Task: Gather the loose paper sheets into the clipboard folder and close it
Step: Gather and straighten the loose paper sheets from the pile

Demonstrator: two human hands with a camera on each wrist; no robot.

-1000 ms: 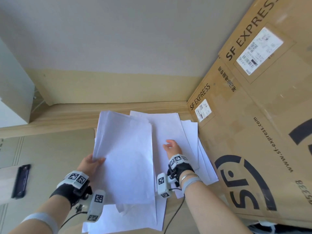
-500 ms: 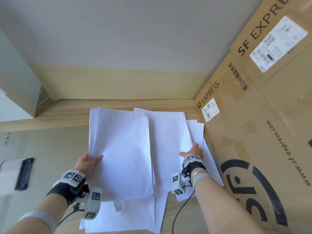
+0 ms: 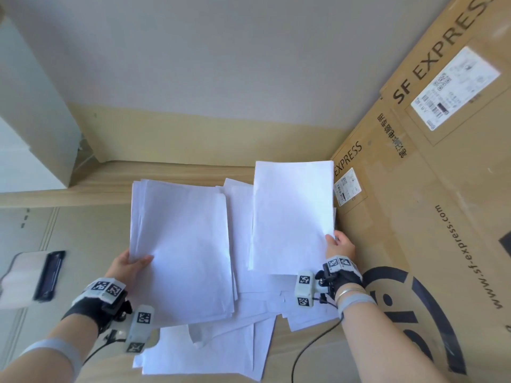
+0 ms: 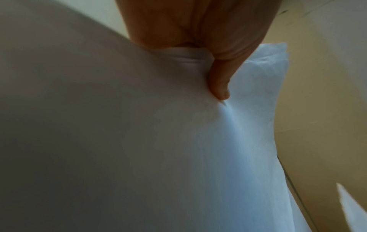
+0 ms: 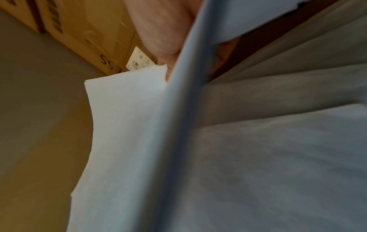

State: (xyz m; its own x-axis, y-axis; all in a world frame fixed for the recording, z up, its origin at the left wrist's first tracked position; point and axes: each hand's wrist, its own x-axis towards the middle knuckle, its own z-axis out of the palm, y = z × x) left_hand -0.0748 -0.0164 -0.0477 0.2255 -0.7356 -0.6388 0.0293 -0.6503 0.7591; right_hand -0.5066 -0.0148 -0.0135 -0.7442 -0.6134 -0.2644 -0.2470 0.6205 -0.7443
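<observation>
Nearest to us, loose sheets (image 3: 221, 352) lie fanned over the near edge of the wooden worktop (image 3: 177, 172), overlapping one another at odd angles. Just above them, our left hand (image 3: 125, 268) holds a stack of paper (image 3: 182, 244) by its lower left edge: the thumb lies across the top sheet and the other fingers (image 4: 220, 81) are curled beneath, so the stack is pinched between them, and in the left wrist view the thumb tip dimples the paper. This stack is lifted off the sheets under it and tilts slightly. To the right, our right hand (image 3: 338, 244) grips a second, smaller bundle (image 3: 293, 217) by its lower right edge, thumb on top and the remaining fingers hidden behind the paper; the right wrist view shows the bundle edge-on, with the hand closed around it. The bundle stands raised above more loose sheets on the worktop, and its far corner overlaps our view of the big cardboard box (image 3: 431, 205) printed "SF EXPRESS", which stands just beside the papers on the right. The clipboard folder (image 3: 36, 275) lies well apart on the far left, on a lower beige surface; its black clip (image 3: 51, 273) shows, and we cannot tell how far it is opened. Beyond everything runs the pale wall (image 3: 221, 64).
</observation>
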